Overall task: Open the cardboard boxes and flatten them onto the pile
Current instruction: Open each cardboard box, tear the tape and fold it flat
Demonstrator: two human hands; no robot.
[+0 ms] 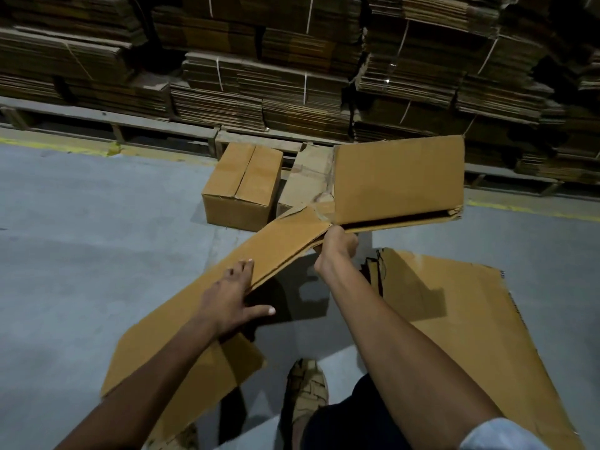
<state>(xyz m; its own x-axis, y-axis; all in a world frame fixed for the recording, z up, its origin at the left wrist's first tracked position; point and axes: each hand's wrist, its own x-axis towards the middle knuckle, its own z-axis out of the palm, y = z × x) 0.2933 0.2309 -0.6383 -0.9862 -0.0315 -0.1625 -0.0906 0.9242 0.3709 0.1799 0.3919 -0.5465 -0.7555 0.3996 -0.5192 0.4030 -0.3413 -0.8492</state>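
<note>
Head view: both hands [232, 300] [337, 246] grip the half-flattened box [282, 241], its length running near-left to far-right.

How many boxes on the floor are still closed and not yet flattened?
1 for certain: the closed box by the pallet edge, left of centre. Just to its right, a paler box is mostly hidden behind the opened box held in both hands, so its state is unclear.

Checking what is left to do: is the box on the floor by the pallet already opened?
No, the closed box stands whole on the floor, its top flaps shut along the centre seam, while both hands work another carton.
</note>
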